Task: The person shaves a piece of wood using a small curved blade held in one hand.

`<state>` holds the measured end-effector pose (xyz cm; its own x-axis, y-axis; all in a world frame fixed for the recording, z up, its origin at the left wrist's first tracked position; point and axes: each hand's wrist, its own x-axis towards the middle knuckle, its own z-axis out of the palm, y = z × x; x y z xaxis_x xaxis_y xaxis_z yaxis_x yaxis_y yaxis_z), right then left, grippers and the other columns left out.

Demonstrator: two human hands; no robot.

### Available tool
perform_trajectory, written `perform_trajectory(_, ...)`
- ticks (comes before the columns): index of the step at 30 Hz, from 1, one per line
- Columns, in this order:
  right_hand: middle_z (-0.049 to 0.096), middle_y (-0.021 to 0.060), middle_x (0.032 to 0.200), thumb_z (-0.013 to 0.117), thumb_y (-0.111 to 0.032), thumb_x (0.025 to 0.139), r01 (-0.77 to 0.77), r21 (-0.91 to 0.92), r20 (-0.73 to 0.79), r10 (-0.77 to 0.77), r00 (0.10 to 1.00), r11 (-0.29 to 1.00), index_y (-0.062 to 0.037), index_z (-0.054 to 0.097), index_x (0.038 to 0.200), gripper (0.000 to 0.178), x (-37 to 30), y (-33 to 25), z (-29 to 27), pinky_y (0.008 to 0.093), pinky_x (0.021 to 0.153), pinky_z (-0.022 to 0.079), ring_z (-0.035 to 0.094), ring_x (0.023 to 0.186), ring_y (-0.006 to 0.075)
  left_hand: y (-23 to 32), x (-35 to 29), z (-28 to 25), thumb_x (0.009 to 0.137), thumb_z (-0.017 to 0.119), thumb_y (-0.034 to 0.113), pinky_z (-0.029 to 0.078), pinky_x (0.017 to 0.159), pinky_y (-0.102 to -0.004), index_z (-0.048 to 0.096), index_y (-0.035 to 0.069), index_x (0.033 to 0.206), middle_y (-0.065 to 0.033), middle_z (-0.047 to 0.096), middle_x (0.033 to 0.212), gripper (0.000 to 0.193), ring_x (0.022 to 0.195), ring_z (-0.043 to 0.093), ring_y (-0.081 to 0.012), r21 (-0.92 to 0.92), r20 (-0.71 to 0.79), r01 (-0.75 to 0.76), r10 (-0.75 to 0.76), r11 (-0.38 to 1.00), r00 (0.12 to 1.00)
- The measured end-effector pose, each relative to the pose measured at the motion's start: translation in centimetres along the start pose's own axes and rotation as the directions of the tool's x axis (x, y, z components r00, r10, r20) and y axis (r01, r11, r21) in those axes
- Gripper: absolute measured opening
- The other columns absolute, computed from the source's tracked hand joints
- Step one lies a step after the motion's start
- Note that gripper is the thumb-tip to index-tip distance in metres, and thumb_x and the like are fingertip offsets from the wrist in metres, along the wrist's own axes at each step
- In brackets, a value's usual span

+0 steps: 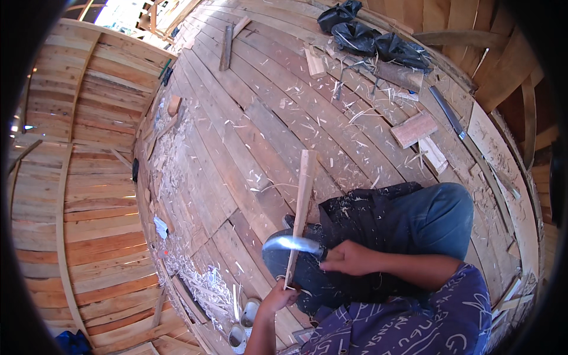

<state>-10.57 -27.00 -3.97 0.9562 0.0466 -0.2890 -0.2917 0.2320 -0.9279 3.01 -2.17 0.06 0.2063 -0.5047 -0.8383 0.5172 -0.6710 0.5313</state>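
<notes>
My left hand (276,297) is closed around the near end of a long, pale wooden stick (304,189), which slants up and away over my lap. In my right hand (353,258) is the handle of a curved knife (283,242). Its shiny blade lies across the lower part of the stick and points left. Whether the edge bites into the wood cannot be made out. A thin curl of wood shows beside my left hand. My legs in blue trousers (441,213) are folded beneath, with a dark cloth (367,213) sprinkled with shavings over them.
Shavings (204,290) heap along the plank wall (100,236) at left. A pair of shoes (248,313) sits near my left forearm. Right of me lie a wood block (414,129) and a long blade-like tool (447,111). Black plastic bags (378,44) rest at the far right.
</notes>
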Motion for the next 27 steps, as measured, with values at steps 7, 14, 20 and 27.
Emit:
perform_trajectory(7, 0.053, -0.0014, 0.059, 0.069, -0.035, 0.086, 0.028, 0.114, -0.100, -0.017, 0.995, 0.993, -0.0011, 0.067, 0.076, 0.035, 0.3, -0.2, 0.1, 0.0282, 0.053, 0.039, 0.046, 0.061, 0.0042, -0.4, 0.4, -0.5, 0.074, 0.050, 0.003, 0.025, 0.040, -0.0246, 0.046, 0.005, 0.071, 0.0003, 0.039, 0.055, 0.006, 0.045, 0.035, -0.0091, -0.010, -0.010, 0.034, -0.034, 0.999, 0.999)
perform_trajectory(14, 0.050, -0.0025, 0.055, 0.066, -0.029, 0.089, -0.012, 0.205, -0.156, 0.045, 0.987, 0.979, -0.0030, 0.058, 0.067, 0.035, -0.1, -2.0, -4.1, 0.0282, 0.052, 0.040, 0.046, 0.057, 0.0049, -0.4, 0.5, -0.4, 0.074, 0.052, 0.004, 0.025, 0.039, -0.0246, 0.046, 0.005, 0.073, -0.0002, 0.039, 0.056, 0.006, 0.044, 0.036, -0.0089, -0.015, 0.001, 0.020, -0.020, 1.000, 1.000)
perform_trajectory(20, 0.049, -0.0042, 0.056, 0.072, -0.031, 0.084, -0.020, 0.054, -0.199, 0.030, 0.979, 0.998, -0.0039, 0.058, 0.067, 0.035, 0.0, -1.3, -1.4, 0.0251, 0.049, 0.037, 0.044, 0.056, 0.0031, -0.5, 0.2, -0.6, 0.075, 0.052, 0.004, 0.026, 0.039, -0.0249, 0.045, 0.006, 0.073, -0.0004, 0.039, 0.056, 0.008, 0.044, 0.036, -0.0091, -0.054, 0.002, 0.069, -0.069, 0.996, 0.998)
perform_trajectory(27, 0.050, -0.0026, 0.058, 0.070, -0.033, 0.085, -0.142, 0.107, -0.047, 0.148, 0.988, 0.984, -0.0040, 0.062, 0.075, 0.032, -0.2, -1.7, -1.9, 0.0243, 0.045, 0.036, 0.044, 0.051, 0.0042, -0.9, 0.6, -1.0, 0.076, 0.051, 0.004, 0.025, 0.039, -0.0251, 0.045, 0.006, 0.075, 0.0007, 0.038, 0.056, 0.006, 0.045, 0.035, -0.0084, -0.015, 0.053, -0.003, 0.004, 1.000, 0.999)
